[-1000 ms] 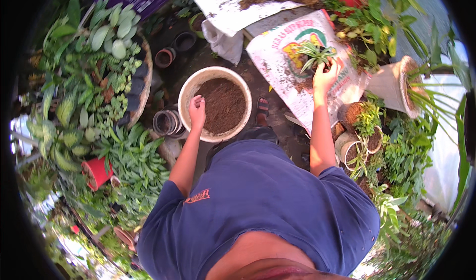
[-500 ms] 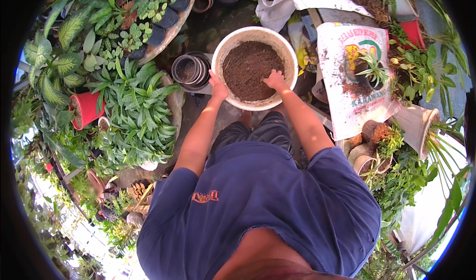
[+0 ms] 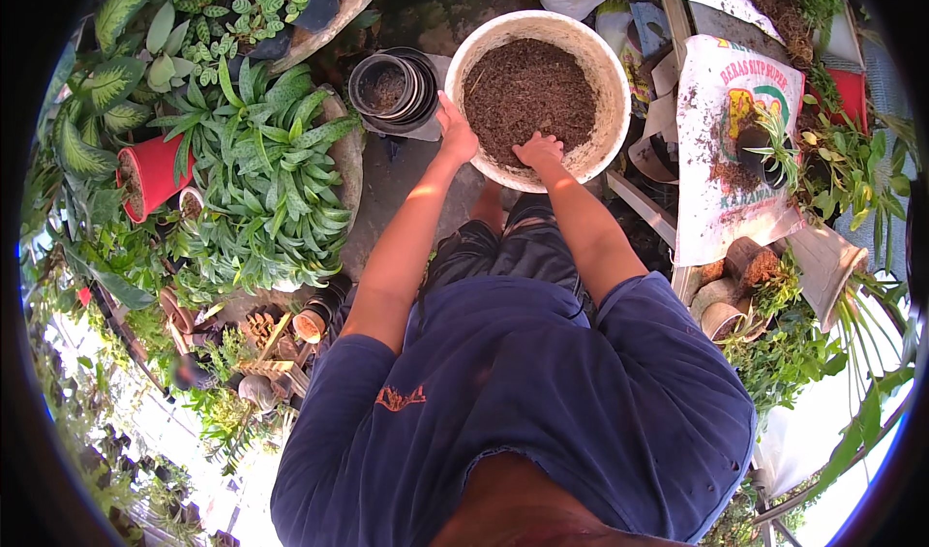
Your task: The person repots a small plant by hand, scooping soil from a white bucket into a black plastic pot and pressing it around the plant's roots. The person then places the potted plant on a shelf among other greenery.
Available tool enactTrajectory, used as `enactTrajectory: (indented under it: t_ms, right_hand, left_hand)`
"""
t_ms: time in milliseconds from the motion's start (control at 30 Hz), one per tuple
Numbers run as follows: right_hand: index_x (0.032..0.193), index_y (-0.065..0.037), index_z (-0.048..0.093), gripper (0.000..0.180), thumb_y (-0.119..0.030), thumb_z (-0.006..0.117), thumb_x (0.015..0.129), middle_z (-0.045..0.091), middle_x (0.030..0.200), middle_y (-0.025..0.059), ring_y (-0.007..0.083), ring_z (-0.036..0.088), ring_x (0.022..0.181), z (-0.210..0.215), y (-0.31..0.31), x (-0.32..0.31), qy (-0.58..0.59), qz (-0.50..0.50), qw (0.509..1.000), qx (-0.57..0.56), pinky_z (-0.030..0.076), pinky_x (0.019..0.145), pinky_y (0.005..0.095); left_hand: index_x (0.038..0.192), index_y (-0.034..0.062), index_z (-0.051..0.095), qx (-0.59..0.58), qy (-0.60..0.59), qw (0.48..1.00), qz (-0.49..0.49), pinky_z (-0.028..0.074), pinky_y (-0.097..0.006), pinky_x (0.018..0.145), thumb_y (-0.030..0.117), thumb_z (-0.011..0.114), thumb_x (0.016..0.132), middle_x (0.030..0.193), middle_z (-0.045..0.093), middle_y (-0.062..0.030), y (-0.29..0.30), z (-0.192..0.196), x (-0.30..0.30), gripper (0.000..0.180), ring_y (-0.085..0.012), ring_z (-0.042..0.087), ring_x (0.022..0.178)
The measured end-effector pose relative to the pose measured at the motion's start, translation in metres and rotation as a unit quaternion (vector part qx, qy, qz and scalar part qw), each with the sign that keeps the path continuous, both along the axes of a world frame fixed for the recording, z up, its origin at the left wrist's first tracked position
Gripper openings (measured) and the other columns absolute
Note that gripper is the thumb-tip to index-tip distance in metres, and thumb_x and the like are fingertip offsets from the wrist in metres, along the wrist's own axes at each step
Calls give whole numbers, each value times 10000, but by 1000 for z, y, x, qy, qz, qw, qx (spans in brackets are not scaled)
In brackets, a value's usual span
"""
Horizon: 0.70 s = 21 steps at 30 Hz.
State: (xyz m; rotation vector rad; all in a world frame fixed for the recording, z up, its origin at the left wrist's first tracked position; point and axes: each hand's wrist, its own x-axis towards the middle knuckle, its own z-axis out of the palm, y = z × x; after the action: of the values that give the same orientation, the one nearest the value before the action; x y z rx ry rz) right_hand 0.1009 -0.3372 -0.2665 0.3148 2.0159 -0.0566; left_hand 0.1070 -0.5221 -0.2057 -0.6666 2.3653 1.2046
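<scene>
Brown potting soil [image 3: 527, 97] fills most of the white basin [image 3: 619, 111], which sits on the ground just ahead of the person's knees. The right hand [image 3: 538, 150] lies palm down on the near edge of the soil with its fingers pushed into it, so whether that grip is closing on a handful cannot be told. The left hand [image 3: 455, 133] rests against the basin's left rim, fingers curled loosely on the wall, steadying it and holding nothing else.

Judging by this, the work is at the soil-gathering stage: the basin is well stocked and nothing has been lifted out. Left of the basin a stack of black pots [image 3: 395, 87] stands nested, the top one showing only a little dirt at its bottom, so potting there seems barely started. Right of the basin a printed sack [image 3: 721, 189] lies flat with a small green plant in a dark pot [image 3: 764, 150] and scattered soil on it. Farther left of the basin, leafy plants [image 3: 261, 189] and a red pot [image 3: 155, 169] crowd the ground.
</scene>
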Motion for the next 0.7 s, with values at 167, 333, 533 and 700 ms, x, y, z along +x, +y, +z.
enactTrajectory:
  t_ms: [167, 333, 533, 700]
  right_hand:
    - [1454, -107, 313, 903, -676, 522, 785, 293, 1472, 188, 385, 298, 1341, -5, -12, 6, -11, -79, 997, -23, 324, 1065, 494]
    - [1453, -112, 335, 903, -654, 564, 768, 339, 1482, 175, 333, 344, 1357, -27, 3, 6, 3, -101, 987, -123, 307, 1087, 456]
    - [1426, 14, 337, 1038, -677, 616, 703, 337, 1476, 213, 325, 360, 1351, -48, 11, 7, 3, -58, 979, -193, 316, 1098, 377]
    - [1417, 45, 335, 1046, -638, 658, 694, 346, 1461, 240, 337, 353, 1352, -40, 8, 5, 4, 13, 972, -236, 320, 1093, 353]
  left_hand:
    - [1466, 73, -178, -1, 50, 999, -5, 246, -430, 1121, -133, 505, 723, 1476, 73, -273, -5, -4, -2, 1030, -463, 242, 1333]
    - [1480, 129, -167, 7, 13, 1000, 24, 265, -430, 1107, -123, 538, 717, 1488, 61, -258, 1, 7, -9, 1068, -462, 255, 1328]
    - [1413, 53, 207, 86, 3, 988, 130, 383, -407, 997, -2, 564, 814, 1323, 432, -237, -12, -17, -2, 699, -386, 479, 1197]
    - [1176, -14, 475, 101, 61, 967, 224, 438, -406, 892, 109, 577, 880, 1125, 598, -230, -4, -25, 4, 336, -362, 583, 1058]
